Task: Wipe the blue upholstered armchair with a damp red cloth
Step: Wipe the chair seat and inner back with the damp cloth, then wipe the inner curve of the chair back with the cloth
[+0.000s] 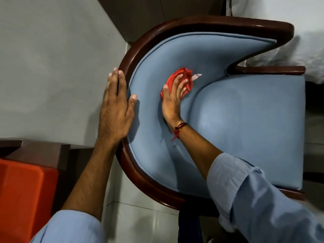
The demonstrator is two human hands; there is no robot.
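**Red cloth pressed into the curve of the blue chair back**

Rolled blue sleeves (249, 195) sit closest to the lens, at five and seven o'clock, with bare forearms reaching up from them.

Right hand (172, 100): its grip lies flat, fingers spread and pressed down on the red cloth (182, 79), pinning it rather than closed around it. That cloth is bunched against the inner blue backrest of the armchair (245, 123), just above the seam where backrest meets seat cushion, near the frame's centre and slightly toward twelve o'clock. A pale tag pokes out of the cloth at its three o'clock edge. A dark and red thread band (178, 128) circles the right wrist.

Left hand (115, 109): its grip is open and holds nothing, palm laid over the dark wooden rim (201, 25) at nine o'clock of the chair, thumb resting on the blue padding.

Around the chair, the wooden rim curves from twelve o'clock round to six. Pale tiled floor (52, 67) fills the ten o'clock area. An orange plastic object (22, 199) sits at eight o'clock, beside a dark wooden piece. White bedding (289, 46) lies at two o'clock.
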